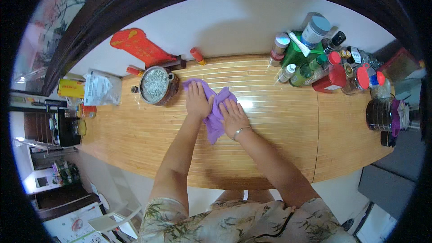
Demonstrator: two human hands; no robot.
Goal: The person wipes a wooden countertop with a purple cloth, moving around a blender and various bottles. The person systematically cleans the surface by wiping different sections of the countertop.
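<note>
Pressing flat on a purple cloth (215, 108), both hands lie spread with fingers out and palms down, gripping nothing: the left hand (198, 100) covers the cloth's upper left part, the right hand (234, 118), with a bangle at the wrist, its right side. The cloth sits near the middle of the wooden slatted worktop (279, 126), bunched between the hands, with one corner trailing toward 6 o'clock. It looks light, soft and limp, so it should fold or drag under a palm rather than keep a shape; on the glossy slats it would likely slide easily, and a pinch at a free corner or a gathered fistful at the bunched middle seems the surest hold. At 9 o'clock from the left hand, just beside the cloth, stands a round dark bowl (155, 86) filled with something pale and finely speckled; what it is cannot be told. At 2 o'clock from the hands a crowd of bottles and jars (315, 60) stands packed together, several with red caps, their contents mostly too small to read. At 3 o'clock, near the worktop's end, sits a round dark container (380, 113). A white bag (101, 87) lies at the far left.
</note>
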